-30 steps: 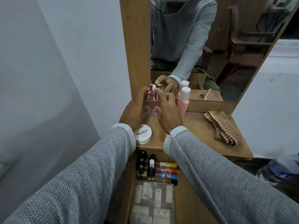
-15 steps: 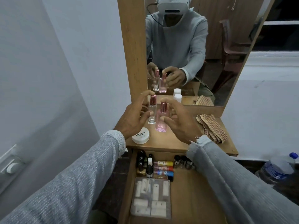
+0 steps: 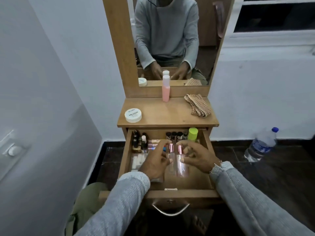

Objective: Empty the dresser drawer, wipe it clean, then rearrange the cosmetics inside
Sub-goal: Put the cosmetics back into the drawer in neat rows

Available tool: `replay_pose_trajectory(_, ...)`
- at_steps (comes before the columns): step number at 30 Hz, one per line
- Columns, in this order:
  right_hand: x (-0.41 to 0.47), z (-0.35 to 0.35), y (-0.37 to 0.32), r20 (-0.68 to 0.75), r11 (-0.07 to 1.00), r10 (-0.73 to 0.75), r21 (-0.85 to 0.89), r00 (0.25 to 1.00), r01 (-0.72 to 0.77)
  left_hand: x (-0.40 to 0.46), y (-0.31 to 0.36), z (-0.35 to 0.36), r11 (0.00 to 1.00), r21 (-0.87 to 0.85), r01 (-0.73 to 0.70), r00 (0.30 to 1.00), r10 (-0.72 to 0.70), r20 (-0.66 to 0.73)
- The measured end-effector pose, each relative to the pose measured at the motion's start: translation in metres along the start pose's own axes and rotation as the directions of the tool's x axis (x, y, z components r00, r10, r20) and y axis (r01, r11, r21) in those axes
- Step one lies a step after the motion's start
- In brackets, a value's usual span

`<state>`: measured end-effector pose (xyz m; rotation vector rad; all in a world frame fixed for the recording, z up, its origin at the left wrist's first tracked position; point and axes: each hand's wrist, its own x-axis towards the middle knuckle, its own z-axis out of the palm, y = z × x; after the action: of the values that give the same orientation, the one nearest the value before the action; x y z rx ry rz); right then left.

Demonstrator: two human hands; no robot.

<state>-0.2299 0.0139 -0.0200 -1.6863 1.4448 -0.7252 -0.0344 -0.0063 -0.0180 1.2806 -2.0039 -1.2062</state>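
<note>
The wooden drawer [image 3: 207, 142] stands pulled out below the dresser top. Over its middle, my left hand [image 3: 154, 163] holds a clear perfume bottle [image 3: 170, 160] with a rose-gold cap. Beside it, my right hand [image 3: 198, 158] holds a pink perfume bottle [image 3: 182, 165] with the same kind of cap. Both bottles are upright and side by side. Along the drawer's back stand dark small bottles [image 3: 138, 139], dark caps [image 3: 173, 135] and a green-capped bottle [image 3: 193, 133]. A clear packet of white pieces [image 3: 138, 161] lies at the drawer's left, partly hidden by my left hand.
On the dresser top [image 3: 167, 114] stand a white nail polish remover tub [image 3: 133, 115], a tall pink bottle [image 3: 165, 88] by the mirror [image 3: 170, 40], and a checked cloth [image 3: 197, 105]. A water bottle [image 3: 260, 145] stands on the dark floor at right. A wall is close on the left.
Both hands lifted the two perfume bottles off the dresser top and brought them down over the open drawer. The camera view tilted down.
</note>
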Motion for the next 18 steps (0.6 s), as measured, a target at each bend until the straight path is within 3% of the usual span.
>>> replay_pose_trajectory(7,0.003,0.012,0.023,0.011,0.991,0.137,0.003,0.99,-0.137,0.006,-0.005,0.021,0.992,0.045,0.12,0.992,-0.121,0.022)
replay_pose_trajectory(18,0.019,0.015,0.034,0.0,0.988,0.148,0.05,0.989,-0.148,0.023,-0.005,0.033,0.943,0.27,0.195,0.98,-0.196,-0.022)
